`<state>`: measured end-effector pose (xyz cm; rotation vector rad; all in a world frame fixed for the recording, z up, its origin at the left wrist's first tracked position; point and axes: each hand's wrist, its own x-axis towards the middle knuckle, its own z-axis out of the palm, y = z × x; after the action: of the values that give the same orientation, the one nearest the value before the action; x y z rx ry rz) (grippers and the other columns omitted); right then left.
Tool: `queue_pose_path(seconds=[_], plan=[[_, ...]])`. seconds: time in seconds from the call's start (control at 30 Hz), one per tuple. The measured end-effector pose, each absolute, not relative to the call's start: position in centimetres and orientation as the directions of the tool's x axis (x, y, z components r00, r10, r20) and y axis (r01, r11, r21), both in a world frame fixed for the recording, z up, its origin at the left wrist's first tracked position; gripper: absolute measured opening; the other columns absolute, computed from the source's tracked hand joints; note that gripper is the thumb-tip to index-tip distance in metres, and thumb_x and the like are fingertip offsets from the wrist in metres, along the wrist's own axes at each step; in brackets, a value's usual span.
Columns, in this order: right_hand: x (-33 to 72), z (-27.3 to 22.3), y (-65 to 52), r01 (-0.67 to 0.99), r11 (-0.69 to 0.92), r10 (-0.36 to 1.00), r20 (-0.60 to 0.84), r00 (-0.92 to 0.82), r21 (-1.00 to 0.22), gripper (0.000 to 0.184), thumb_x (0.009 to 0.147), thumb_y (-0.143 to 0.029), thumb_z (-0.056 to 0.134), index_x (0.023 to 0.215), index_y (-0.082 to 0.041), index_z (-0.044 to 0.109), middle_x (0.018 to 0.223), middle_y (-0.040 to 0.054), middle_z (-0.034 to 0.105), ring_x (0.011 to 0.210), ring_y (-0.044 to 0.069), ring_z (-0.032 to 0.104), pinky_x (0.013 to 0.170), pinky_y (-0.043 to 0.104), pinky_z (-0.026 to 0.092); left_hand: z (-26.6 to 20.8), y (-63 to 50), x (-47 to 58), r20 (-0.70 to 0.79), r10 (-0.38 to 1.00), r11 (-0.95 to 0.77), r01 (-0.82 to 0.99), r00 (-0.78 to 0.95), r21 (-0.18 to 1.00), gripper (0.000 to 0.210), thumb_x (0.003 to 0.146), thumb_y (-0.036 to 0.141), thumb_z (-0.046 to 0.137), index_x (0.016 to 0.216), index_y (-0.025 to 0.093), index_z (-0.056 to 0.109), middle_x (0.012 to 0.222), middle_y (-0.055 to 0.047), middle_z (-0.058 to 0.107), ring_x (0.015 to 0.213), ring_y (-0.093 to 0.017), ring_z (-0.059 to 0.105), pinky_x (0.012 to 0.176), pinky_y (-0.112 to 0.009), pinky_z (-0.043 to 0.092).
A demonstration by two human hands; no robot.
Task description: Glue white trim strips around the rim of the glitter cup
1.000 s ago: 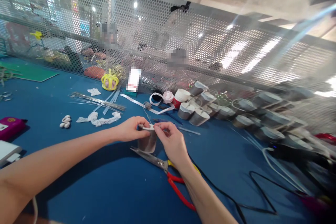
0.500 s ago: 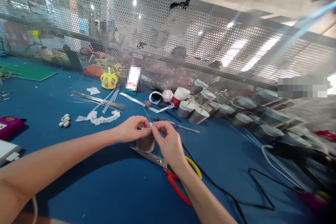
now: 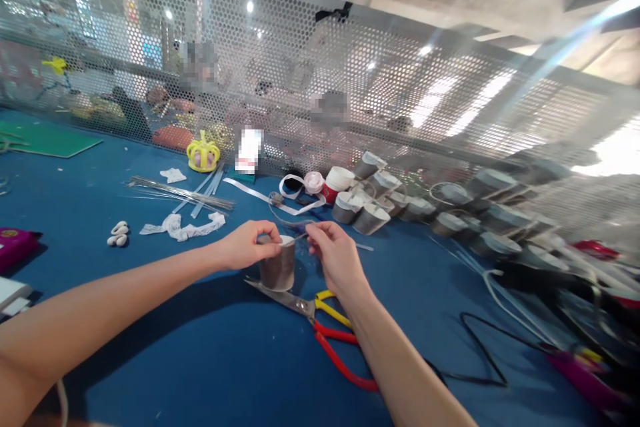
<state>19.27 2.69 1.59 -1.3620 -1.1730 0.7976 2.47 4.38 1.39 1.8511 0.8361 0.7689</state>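
Observation:
A small grey cylindrical cup (image 3: 279,271) with a white top edge stands on the blue table. My left hand (image 3: 250,245) pinches its upper left rim between thumb and fingers. To the right of the rim, my right hand (image 3: 336,252) is closed in a pinch on a thin strand (image 3: 301,236) that reaches back toward the cup. A thin grey cord (image 3: 281,219) runs from a small ball of cord (image 3: 275,199) toward my right fingers; whether it is the same strand cannot be made out. Scissors (image 3: 305,308) with one red and one yellow handle lie in front of the cup, partly under my right forearm.
Similar grey cups (image 3: 373,218) are heaped at the right. White ribbon (image 3: 250,191), thin wires (image 3: 185,192), crumpled white lace (image 3: 183,227) and a yellow crown-shaped piece (image 3: 203,155) lie behind my hands. A black cable (image 3: 483,377) crosses the right side. Perforated mesh (image 3: 280,47) borders the table's back.
My right hand has moved right, away from the cup's rim, drawing the thin strand out. My left hand stays at the rim, and more of the cup shows. The view has shifted slightly.

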Motion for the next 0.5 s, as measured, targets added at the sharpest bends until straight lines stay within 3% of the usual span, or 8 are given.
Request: queue_pose_path(seconds=[0.23,0.37,0.43,0.5], plan=[[16.2,5.3,6.5,0.227,0.161,0.987,0.163,-0.013,-0.96,0.014,0.058,-0.028,0.06,0.06,-0.016,0.053,0.055,-0.0017,0.057,0.044,0.006,0.045,0.042,0.02,0.036,0.9,4.4,2.6,0.189,0.78,-0.32,0.12,0.597,0.94,0.011,0.068,0.024,0.049,0.064,0.015,0.046,0.069,-0.001,0.054,0.074,-0.015,0.05,0.064,-0.024,0.039],[15.1,6.1,8.4,0.528,0.33,0.939,0.214,-0.269,-0.783,0.015,0.062,-0.032,0.059,0.064,-0.017,0.06,0.058,-0.0009,0.061,0.05,0.009,0.053,0.046,0.02,0.039,0.6,4.5,2.7,0.185,0.798,-0.272,0.069,0.574,0.96,0.012,0.068,0.024,0.05,0.063,0.014,0.045,0.066,0.0,0.05,0.07,-0.013,0.049,0.063,-0.024,0.039],[16.4,6.0,9.0,0.653,0.345,0.939,0.236,-0.252,-0.675,0.019,0.067,-0.035,0.053,0.063,-0.018,0.061,0.057,-0.0002,0.062,0.051,0.011,0.055,0.048,0.021,0.038,0.5,4.5,2.7,0.185,0.799,-0.258,0.048,0.572,0.965,0.012,0.067,0.023,0.051,0.063,0.015,0.045,0.068,-0.001,0.052,0.073,-0.014,0.049,0.065,-0.024,0.039],[18.7,5.6,9.1,0.708,0.283,0.953,0.271,-0.133,-0.648,0.021,0.069,-0.034,0.05,0.058,-0.018,0.059,0.053,-0.0001,0.06,0.048,0.011,0.054,0.047,0.022,0.037,0.4,4.5,2.8,0.169,0.804,-0.226,0.029,0.571,0.974,0.012,0.067,0.024,0.051,0.063,0.014,0.045,0.071,-0.002,0.054,0.076,-0.015,0.05,0.066,-0.025,0.039]])
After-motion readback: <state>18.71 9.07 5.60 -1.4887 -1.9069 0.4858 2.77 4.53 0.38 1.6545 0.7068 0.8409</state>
